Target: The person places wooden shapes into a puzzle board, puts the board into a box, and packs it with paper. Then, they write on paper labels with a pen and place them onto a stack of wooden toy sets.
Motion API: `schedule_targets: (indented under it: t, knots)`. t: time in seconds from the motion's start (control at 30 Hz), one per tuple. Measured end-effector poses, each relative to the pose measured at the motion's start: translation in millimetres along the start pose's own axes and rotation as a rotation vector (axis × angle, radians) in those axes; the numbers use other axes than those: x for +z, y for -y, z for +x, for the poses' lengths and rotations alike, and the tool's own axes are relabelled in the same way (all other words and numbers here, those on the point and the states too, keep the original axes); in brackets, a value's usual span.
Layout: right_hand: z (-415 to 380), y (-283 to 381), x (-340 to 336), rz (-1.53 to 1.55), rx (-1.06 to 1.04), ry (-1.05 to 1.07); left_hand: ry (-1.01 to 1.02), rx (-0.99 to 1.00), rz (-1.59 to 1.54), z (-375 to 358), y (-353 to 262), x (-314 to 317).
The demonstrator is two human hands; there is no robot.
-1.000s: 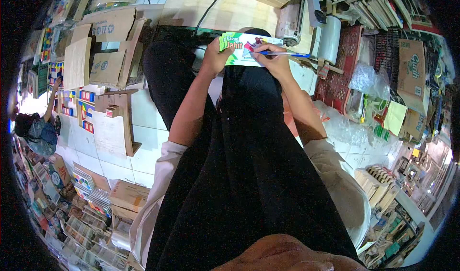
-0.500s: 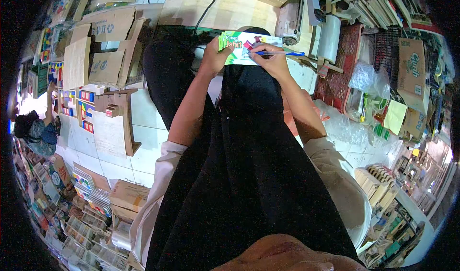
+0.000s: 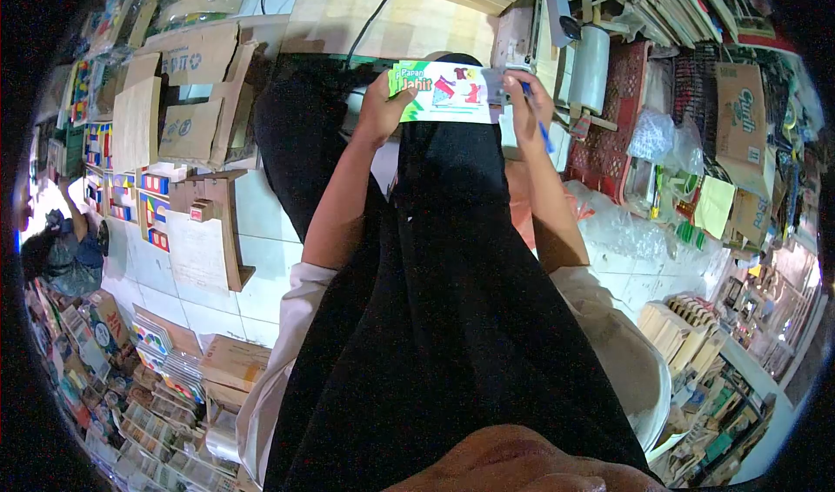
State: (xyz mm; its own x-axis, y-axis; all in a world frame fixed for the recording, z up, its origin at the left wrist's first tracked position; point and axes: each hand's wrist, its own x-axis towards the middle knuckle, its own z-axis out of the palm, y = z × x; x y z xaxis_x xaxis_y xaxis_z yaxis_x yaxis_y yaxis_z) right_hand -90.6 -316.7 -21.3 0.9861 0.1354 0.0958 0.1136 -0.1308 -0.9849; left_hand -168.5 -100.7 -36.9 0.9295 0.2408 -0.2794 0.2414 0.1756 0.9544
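the left hand (image 3: 383,109) pinches the left end of some printed cards (image 3: 457,92), which are over the far edge of the black-clothed knee (image 3: 448,157). the right hand (image 3: 529,113) is just beside their right edge, holding a blue pen (image 3: 545,137) among its fingers; whether it touches the cards, i cannot tell. in my judgement, the cards could slide apart if the left pinch loosens, and the pen could mark them if it swings inward.
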Motion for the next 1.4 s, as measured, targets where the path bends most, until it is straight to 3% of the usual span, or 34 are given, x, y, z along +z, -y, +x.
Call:
schedule_targets:
  t: [0.03, 0.13, 0.2, 0.37, 0.57, 0.63, 0.77, 0.83, 0.9, 0.97, 1.1, 1.13, 1.23, 1.27, 1.3, 1.4]
  knots:
    - [-1, 2, -7, -0.17, -0.057, -0.049, 0.008, -0.003, -0.008, -1, -4, 1]
    - [-5, -19, -19, -0.062, 0.014, -0.028, 0.046, 0.016, -0.034, -3, -8, 3]
    - [-8, -17, -20, 0.205, 0.445, 0.032, 0.051, -0.009, -0.075, -2, -6, 3]
    - [-7, -13, -21, 0.327, 0.514, 0.002, 0.077, -0.035, -0.065, -2, -4, 1]
    - [-7, -1, -27, 0.153, 0.334, 0.012, 0.098, -0.028, -0.2, 3, 7, 0]
    - [-6, 0, -29, 0.075, 0.172, -0.027, 0.091, -0.031, -0.196, 3, 6, 0]
    - [12, 58, -32, 0.124, 0.076, -0.035, 0.076, -0.007, -0.117, 3, 9, -3]
    - [45, 67, -45, 0.106, -0.175, -0.1, 0.096, 0.007, -0.199, 6, 12, -4]
    - [94, 83, -54, 0.362, -0.194, -0.13, 0.09, 0.019, -0.215, 3, 10, -4]
    - [136, 107, -42, 0.277, -0.403, -0.16, 0.091, 0.02, -0.218, 4, 12, -2]
    - [215, 131, -21, 0.335, -0.307, -0.187, 0.065, 0.027, -0.202, 2, 11, -1]
    - [232, 137, -14, 0.179, -0.224, -0.264, 0.062, 0.018, -0.185, 1, 10, 0]
    - [261, 131, -17, 0.081, -0.195, -0.238, 0.048, 0.011, -0.163, 1, 3, 0]
    - [250, 146, -12, -0.153, -0.305, -0.276, 0.039, 0.005, -0.16, -1, 3, 0]
    - [227, 156, -14, -0.527, -0.609, -0.368, 0.04, -0.006, -0.162, -2, 4, 0]
    - [221, 149, -24, -0.004, -0.667, -0.235, 0.024, 0.009, -0.108, 0, 2, 0]
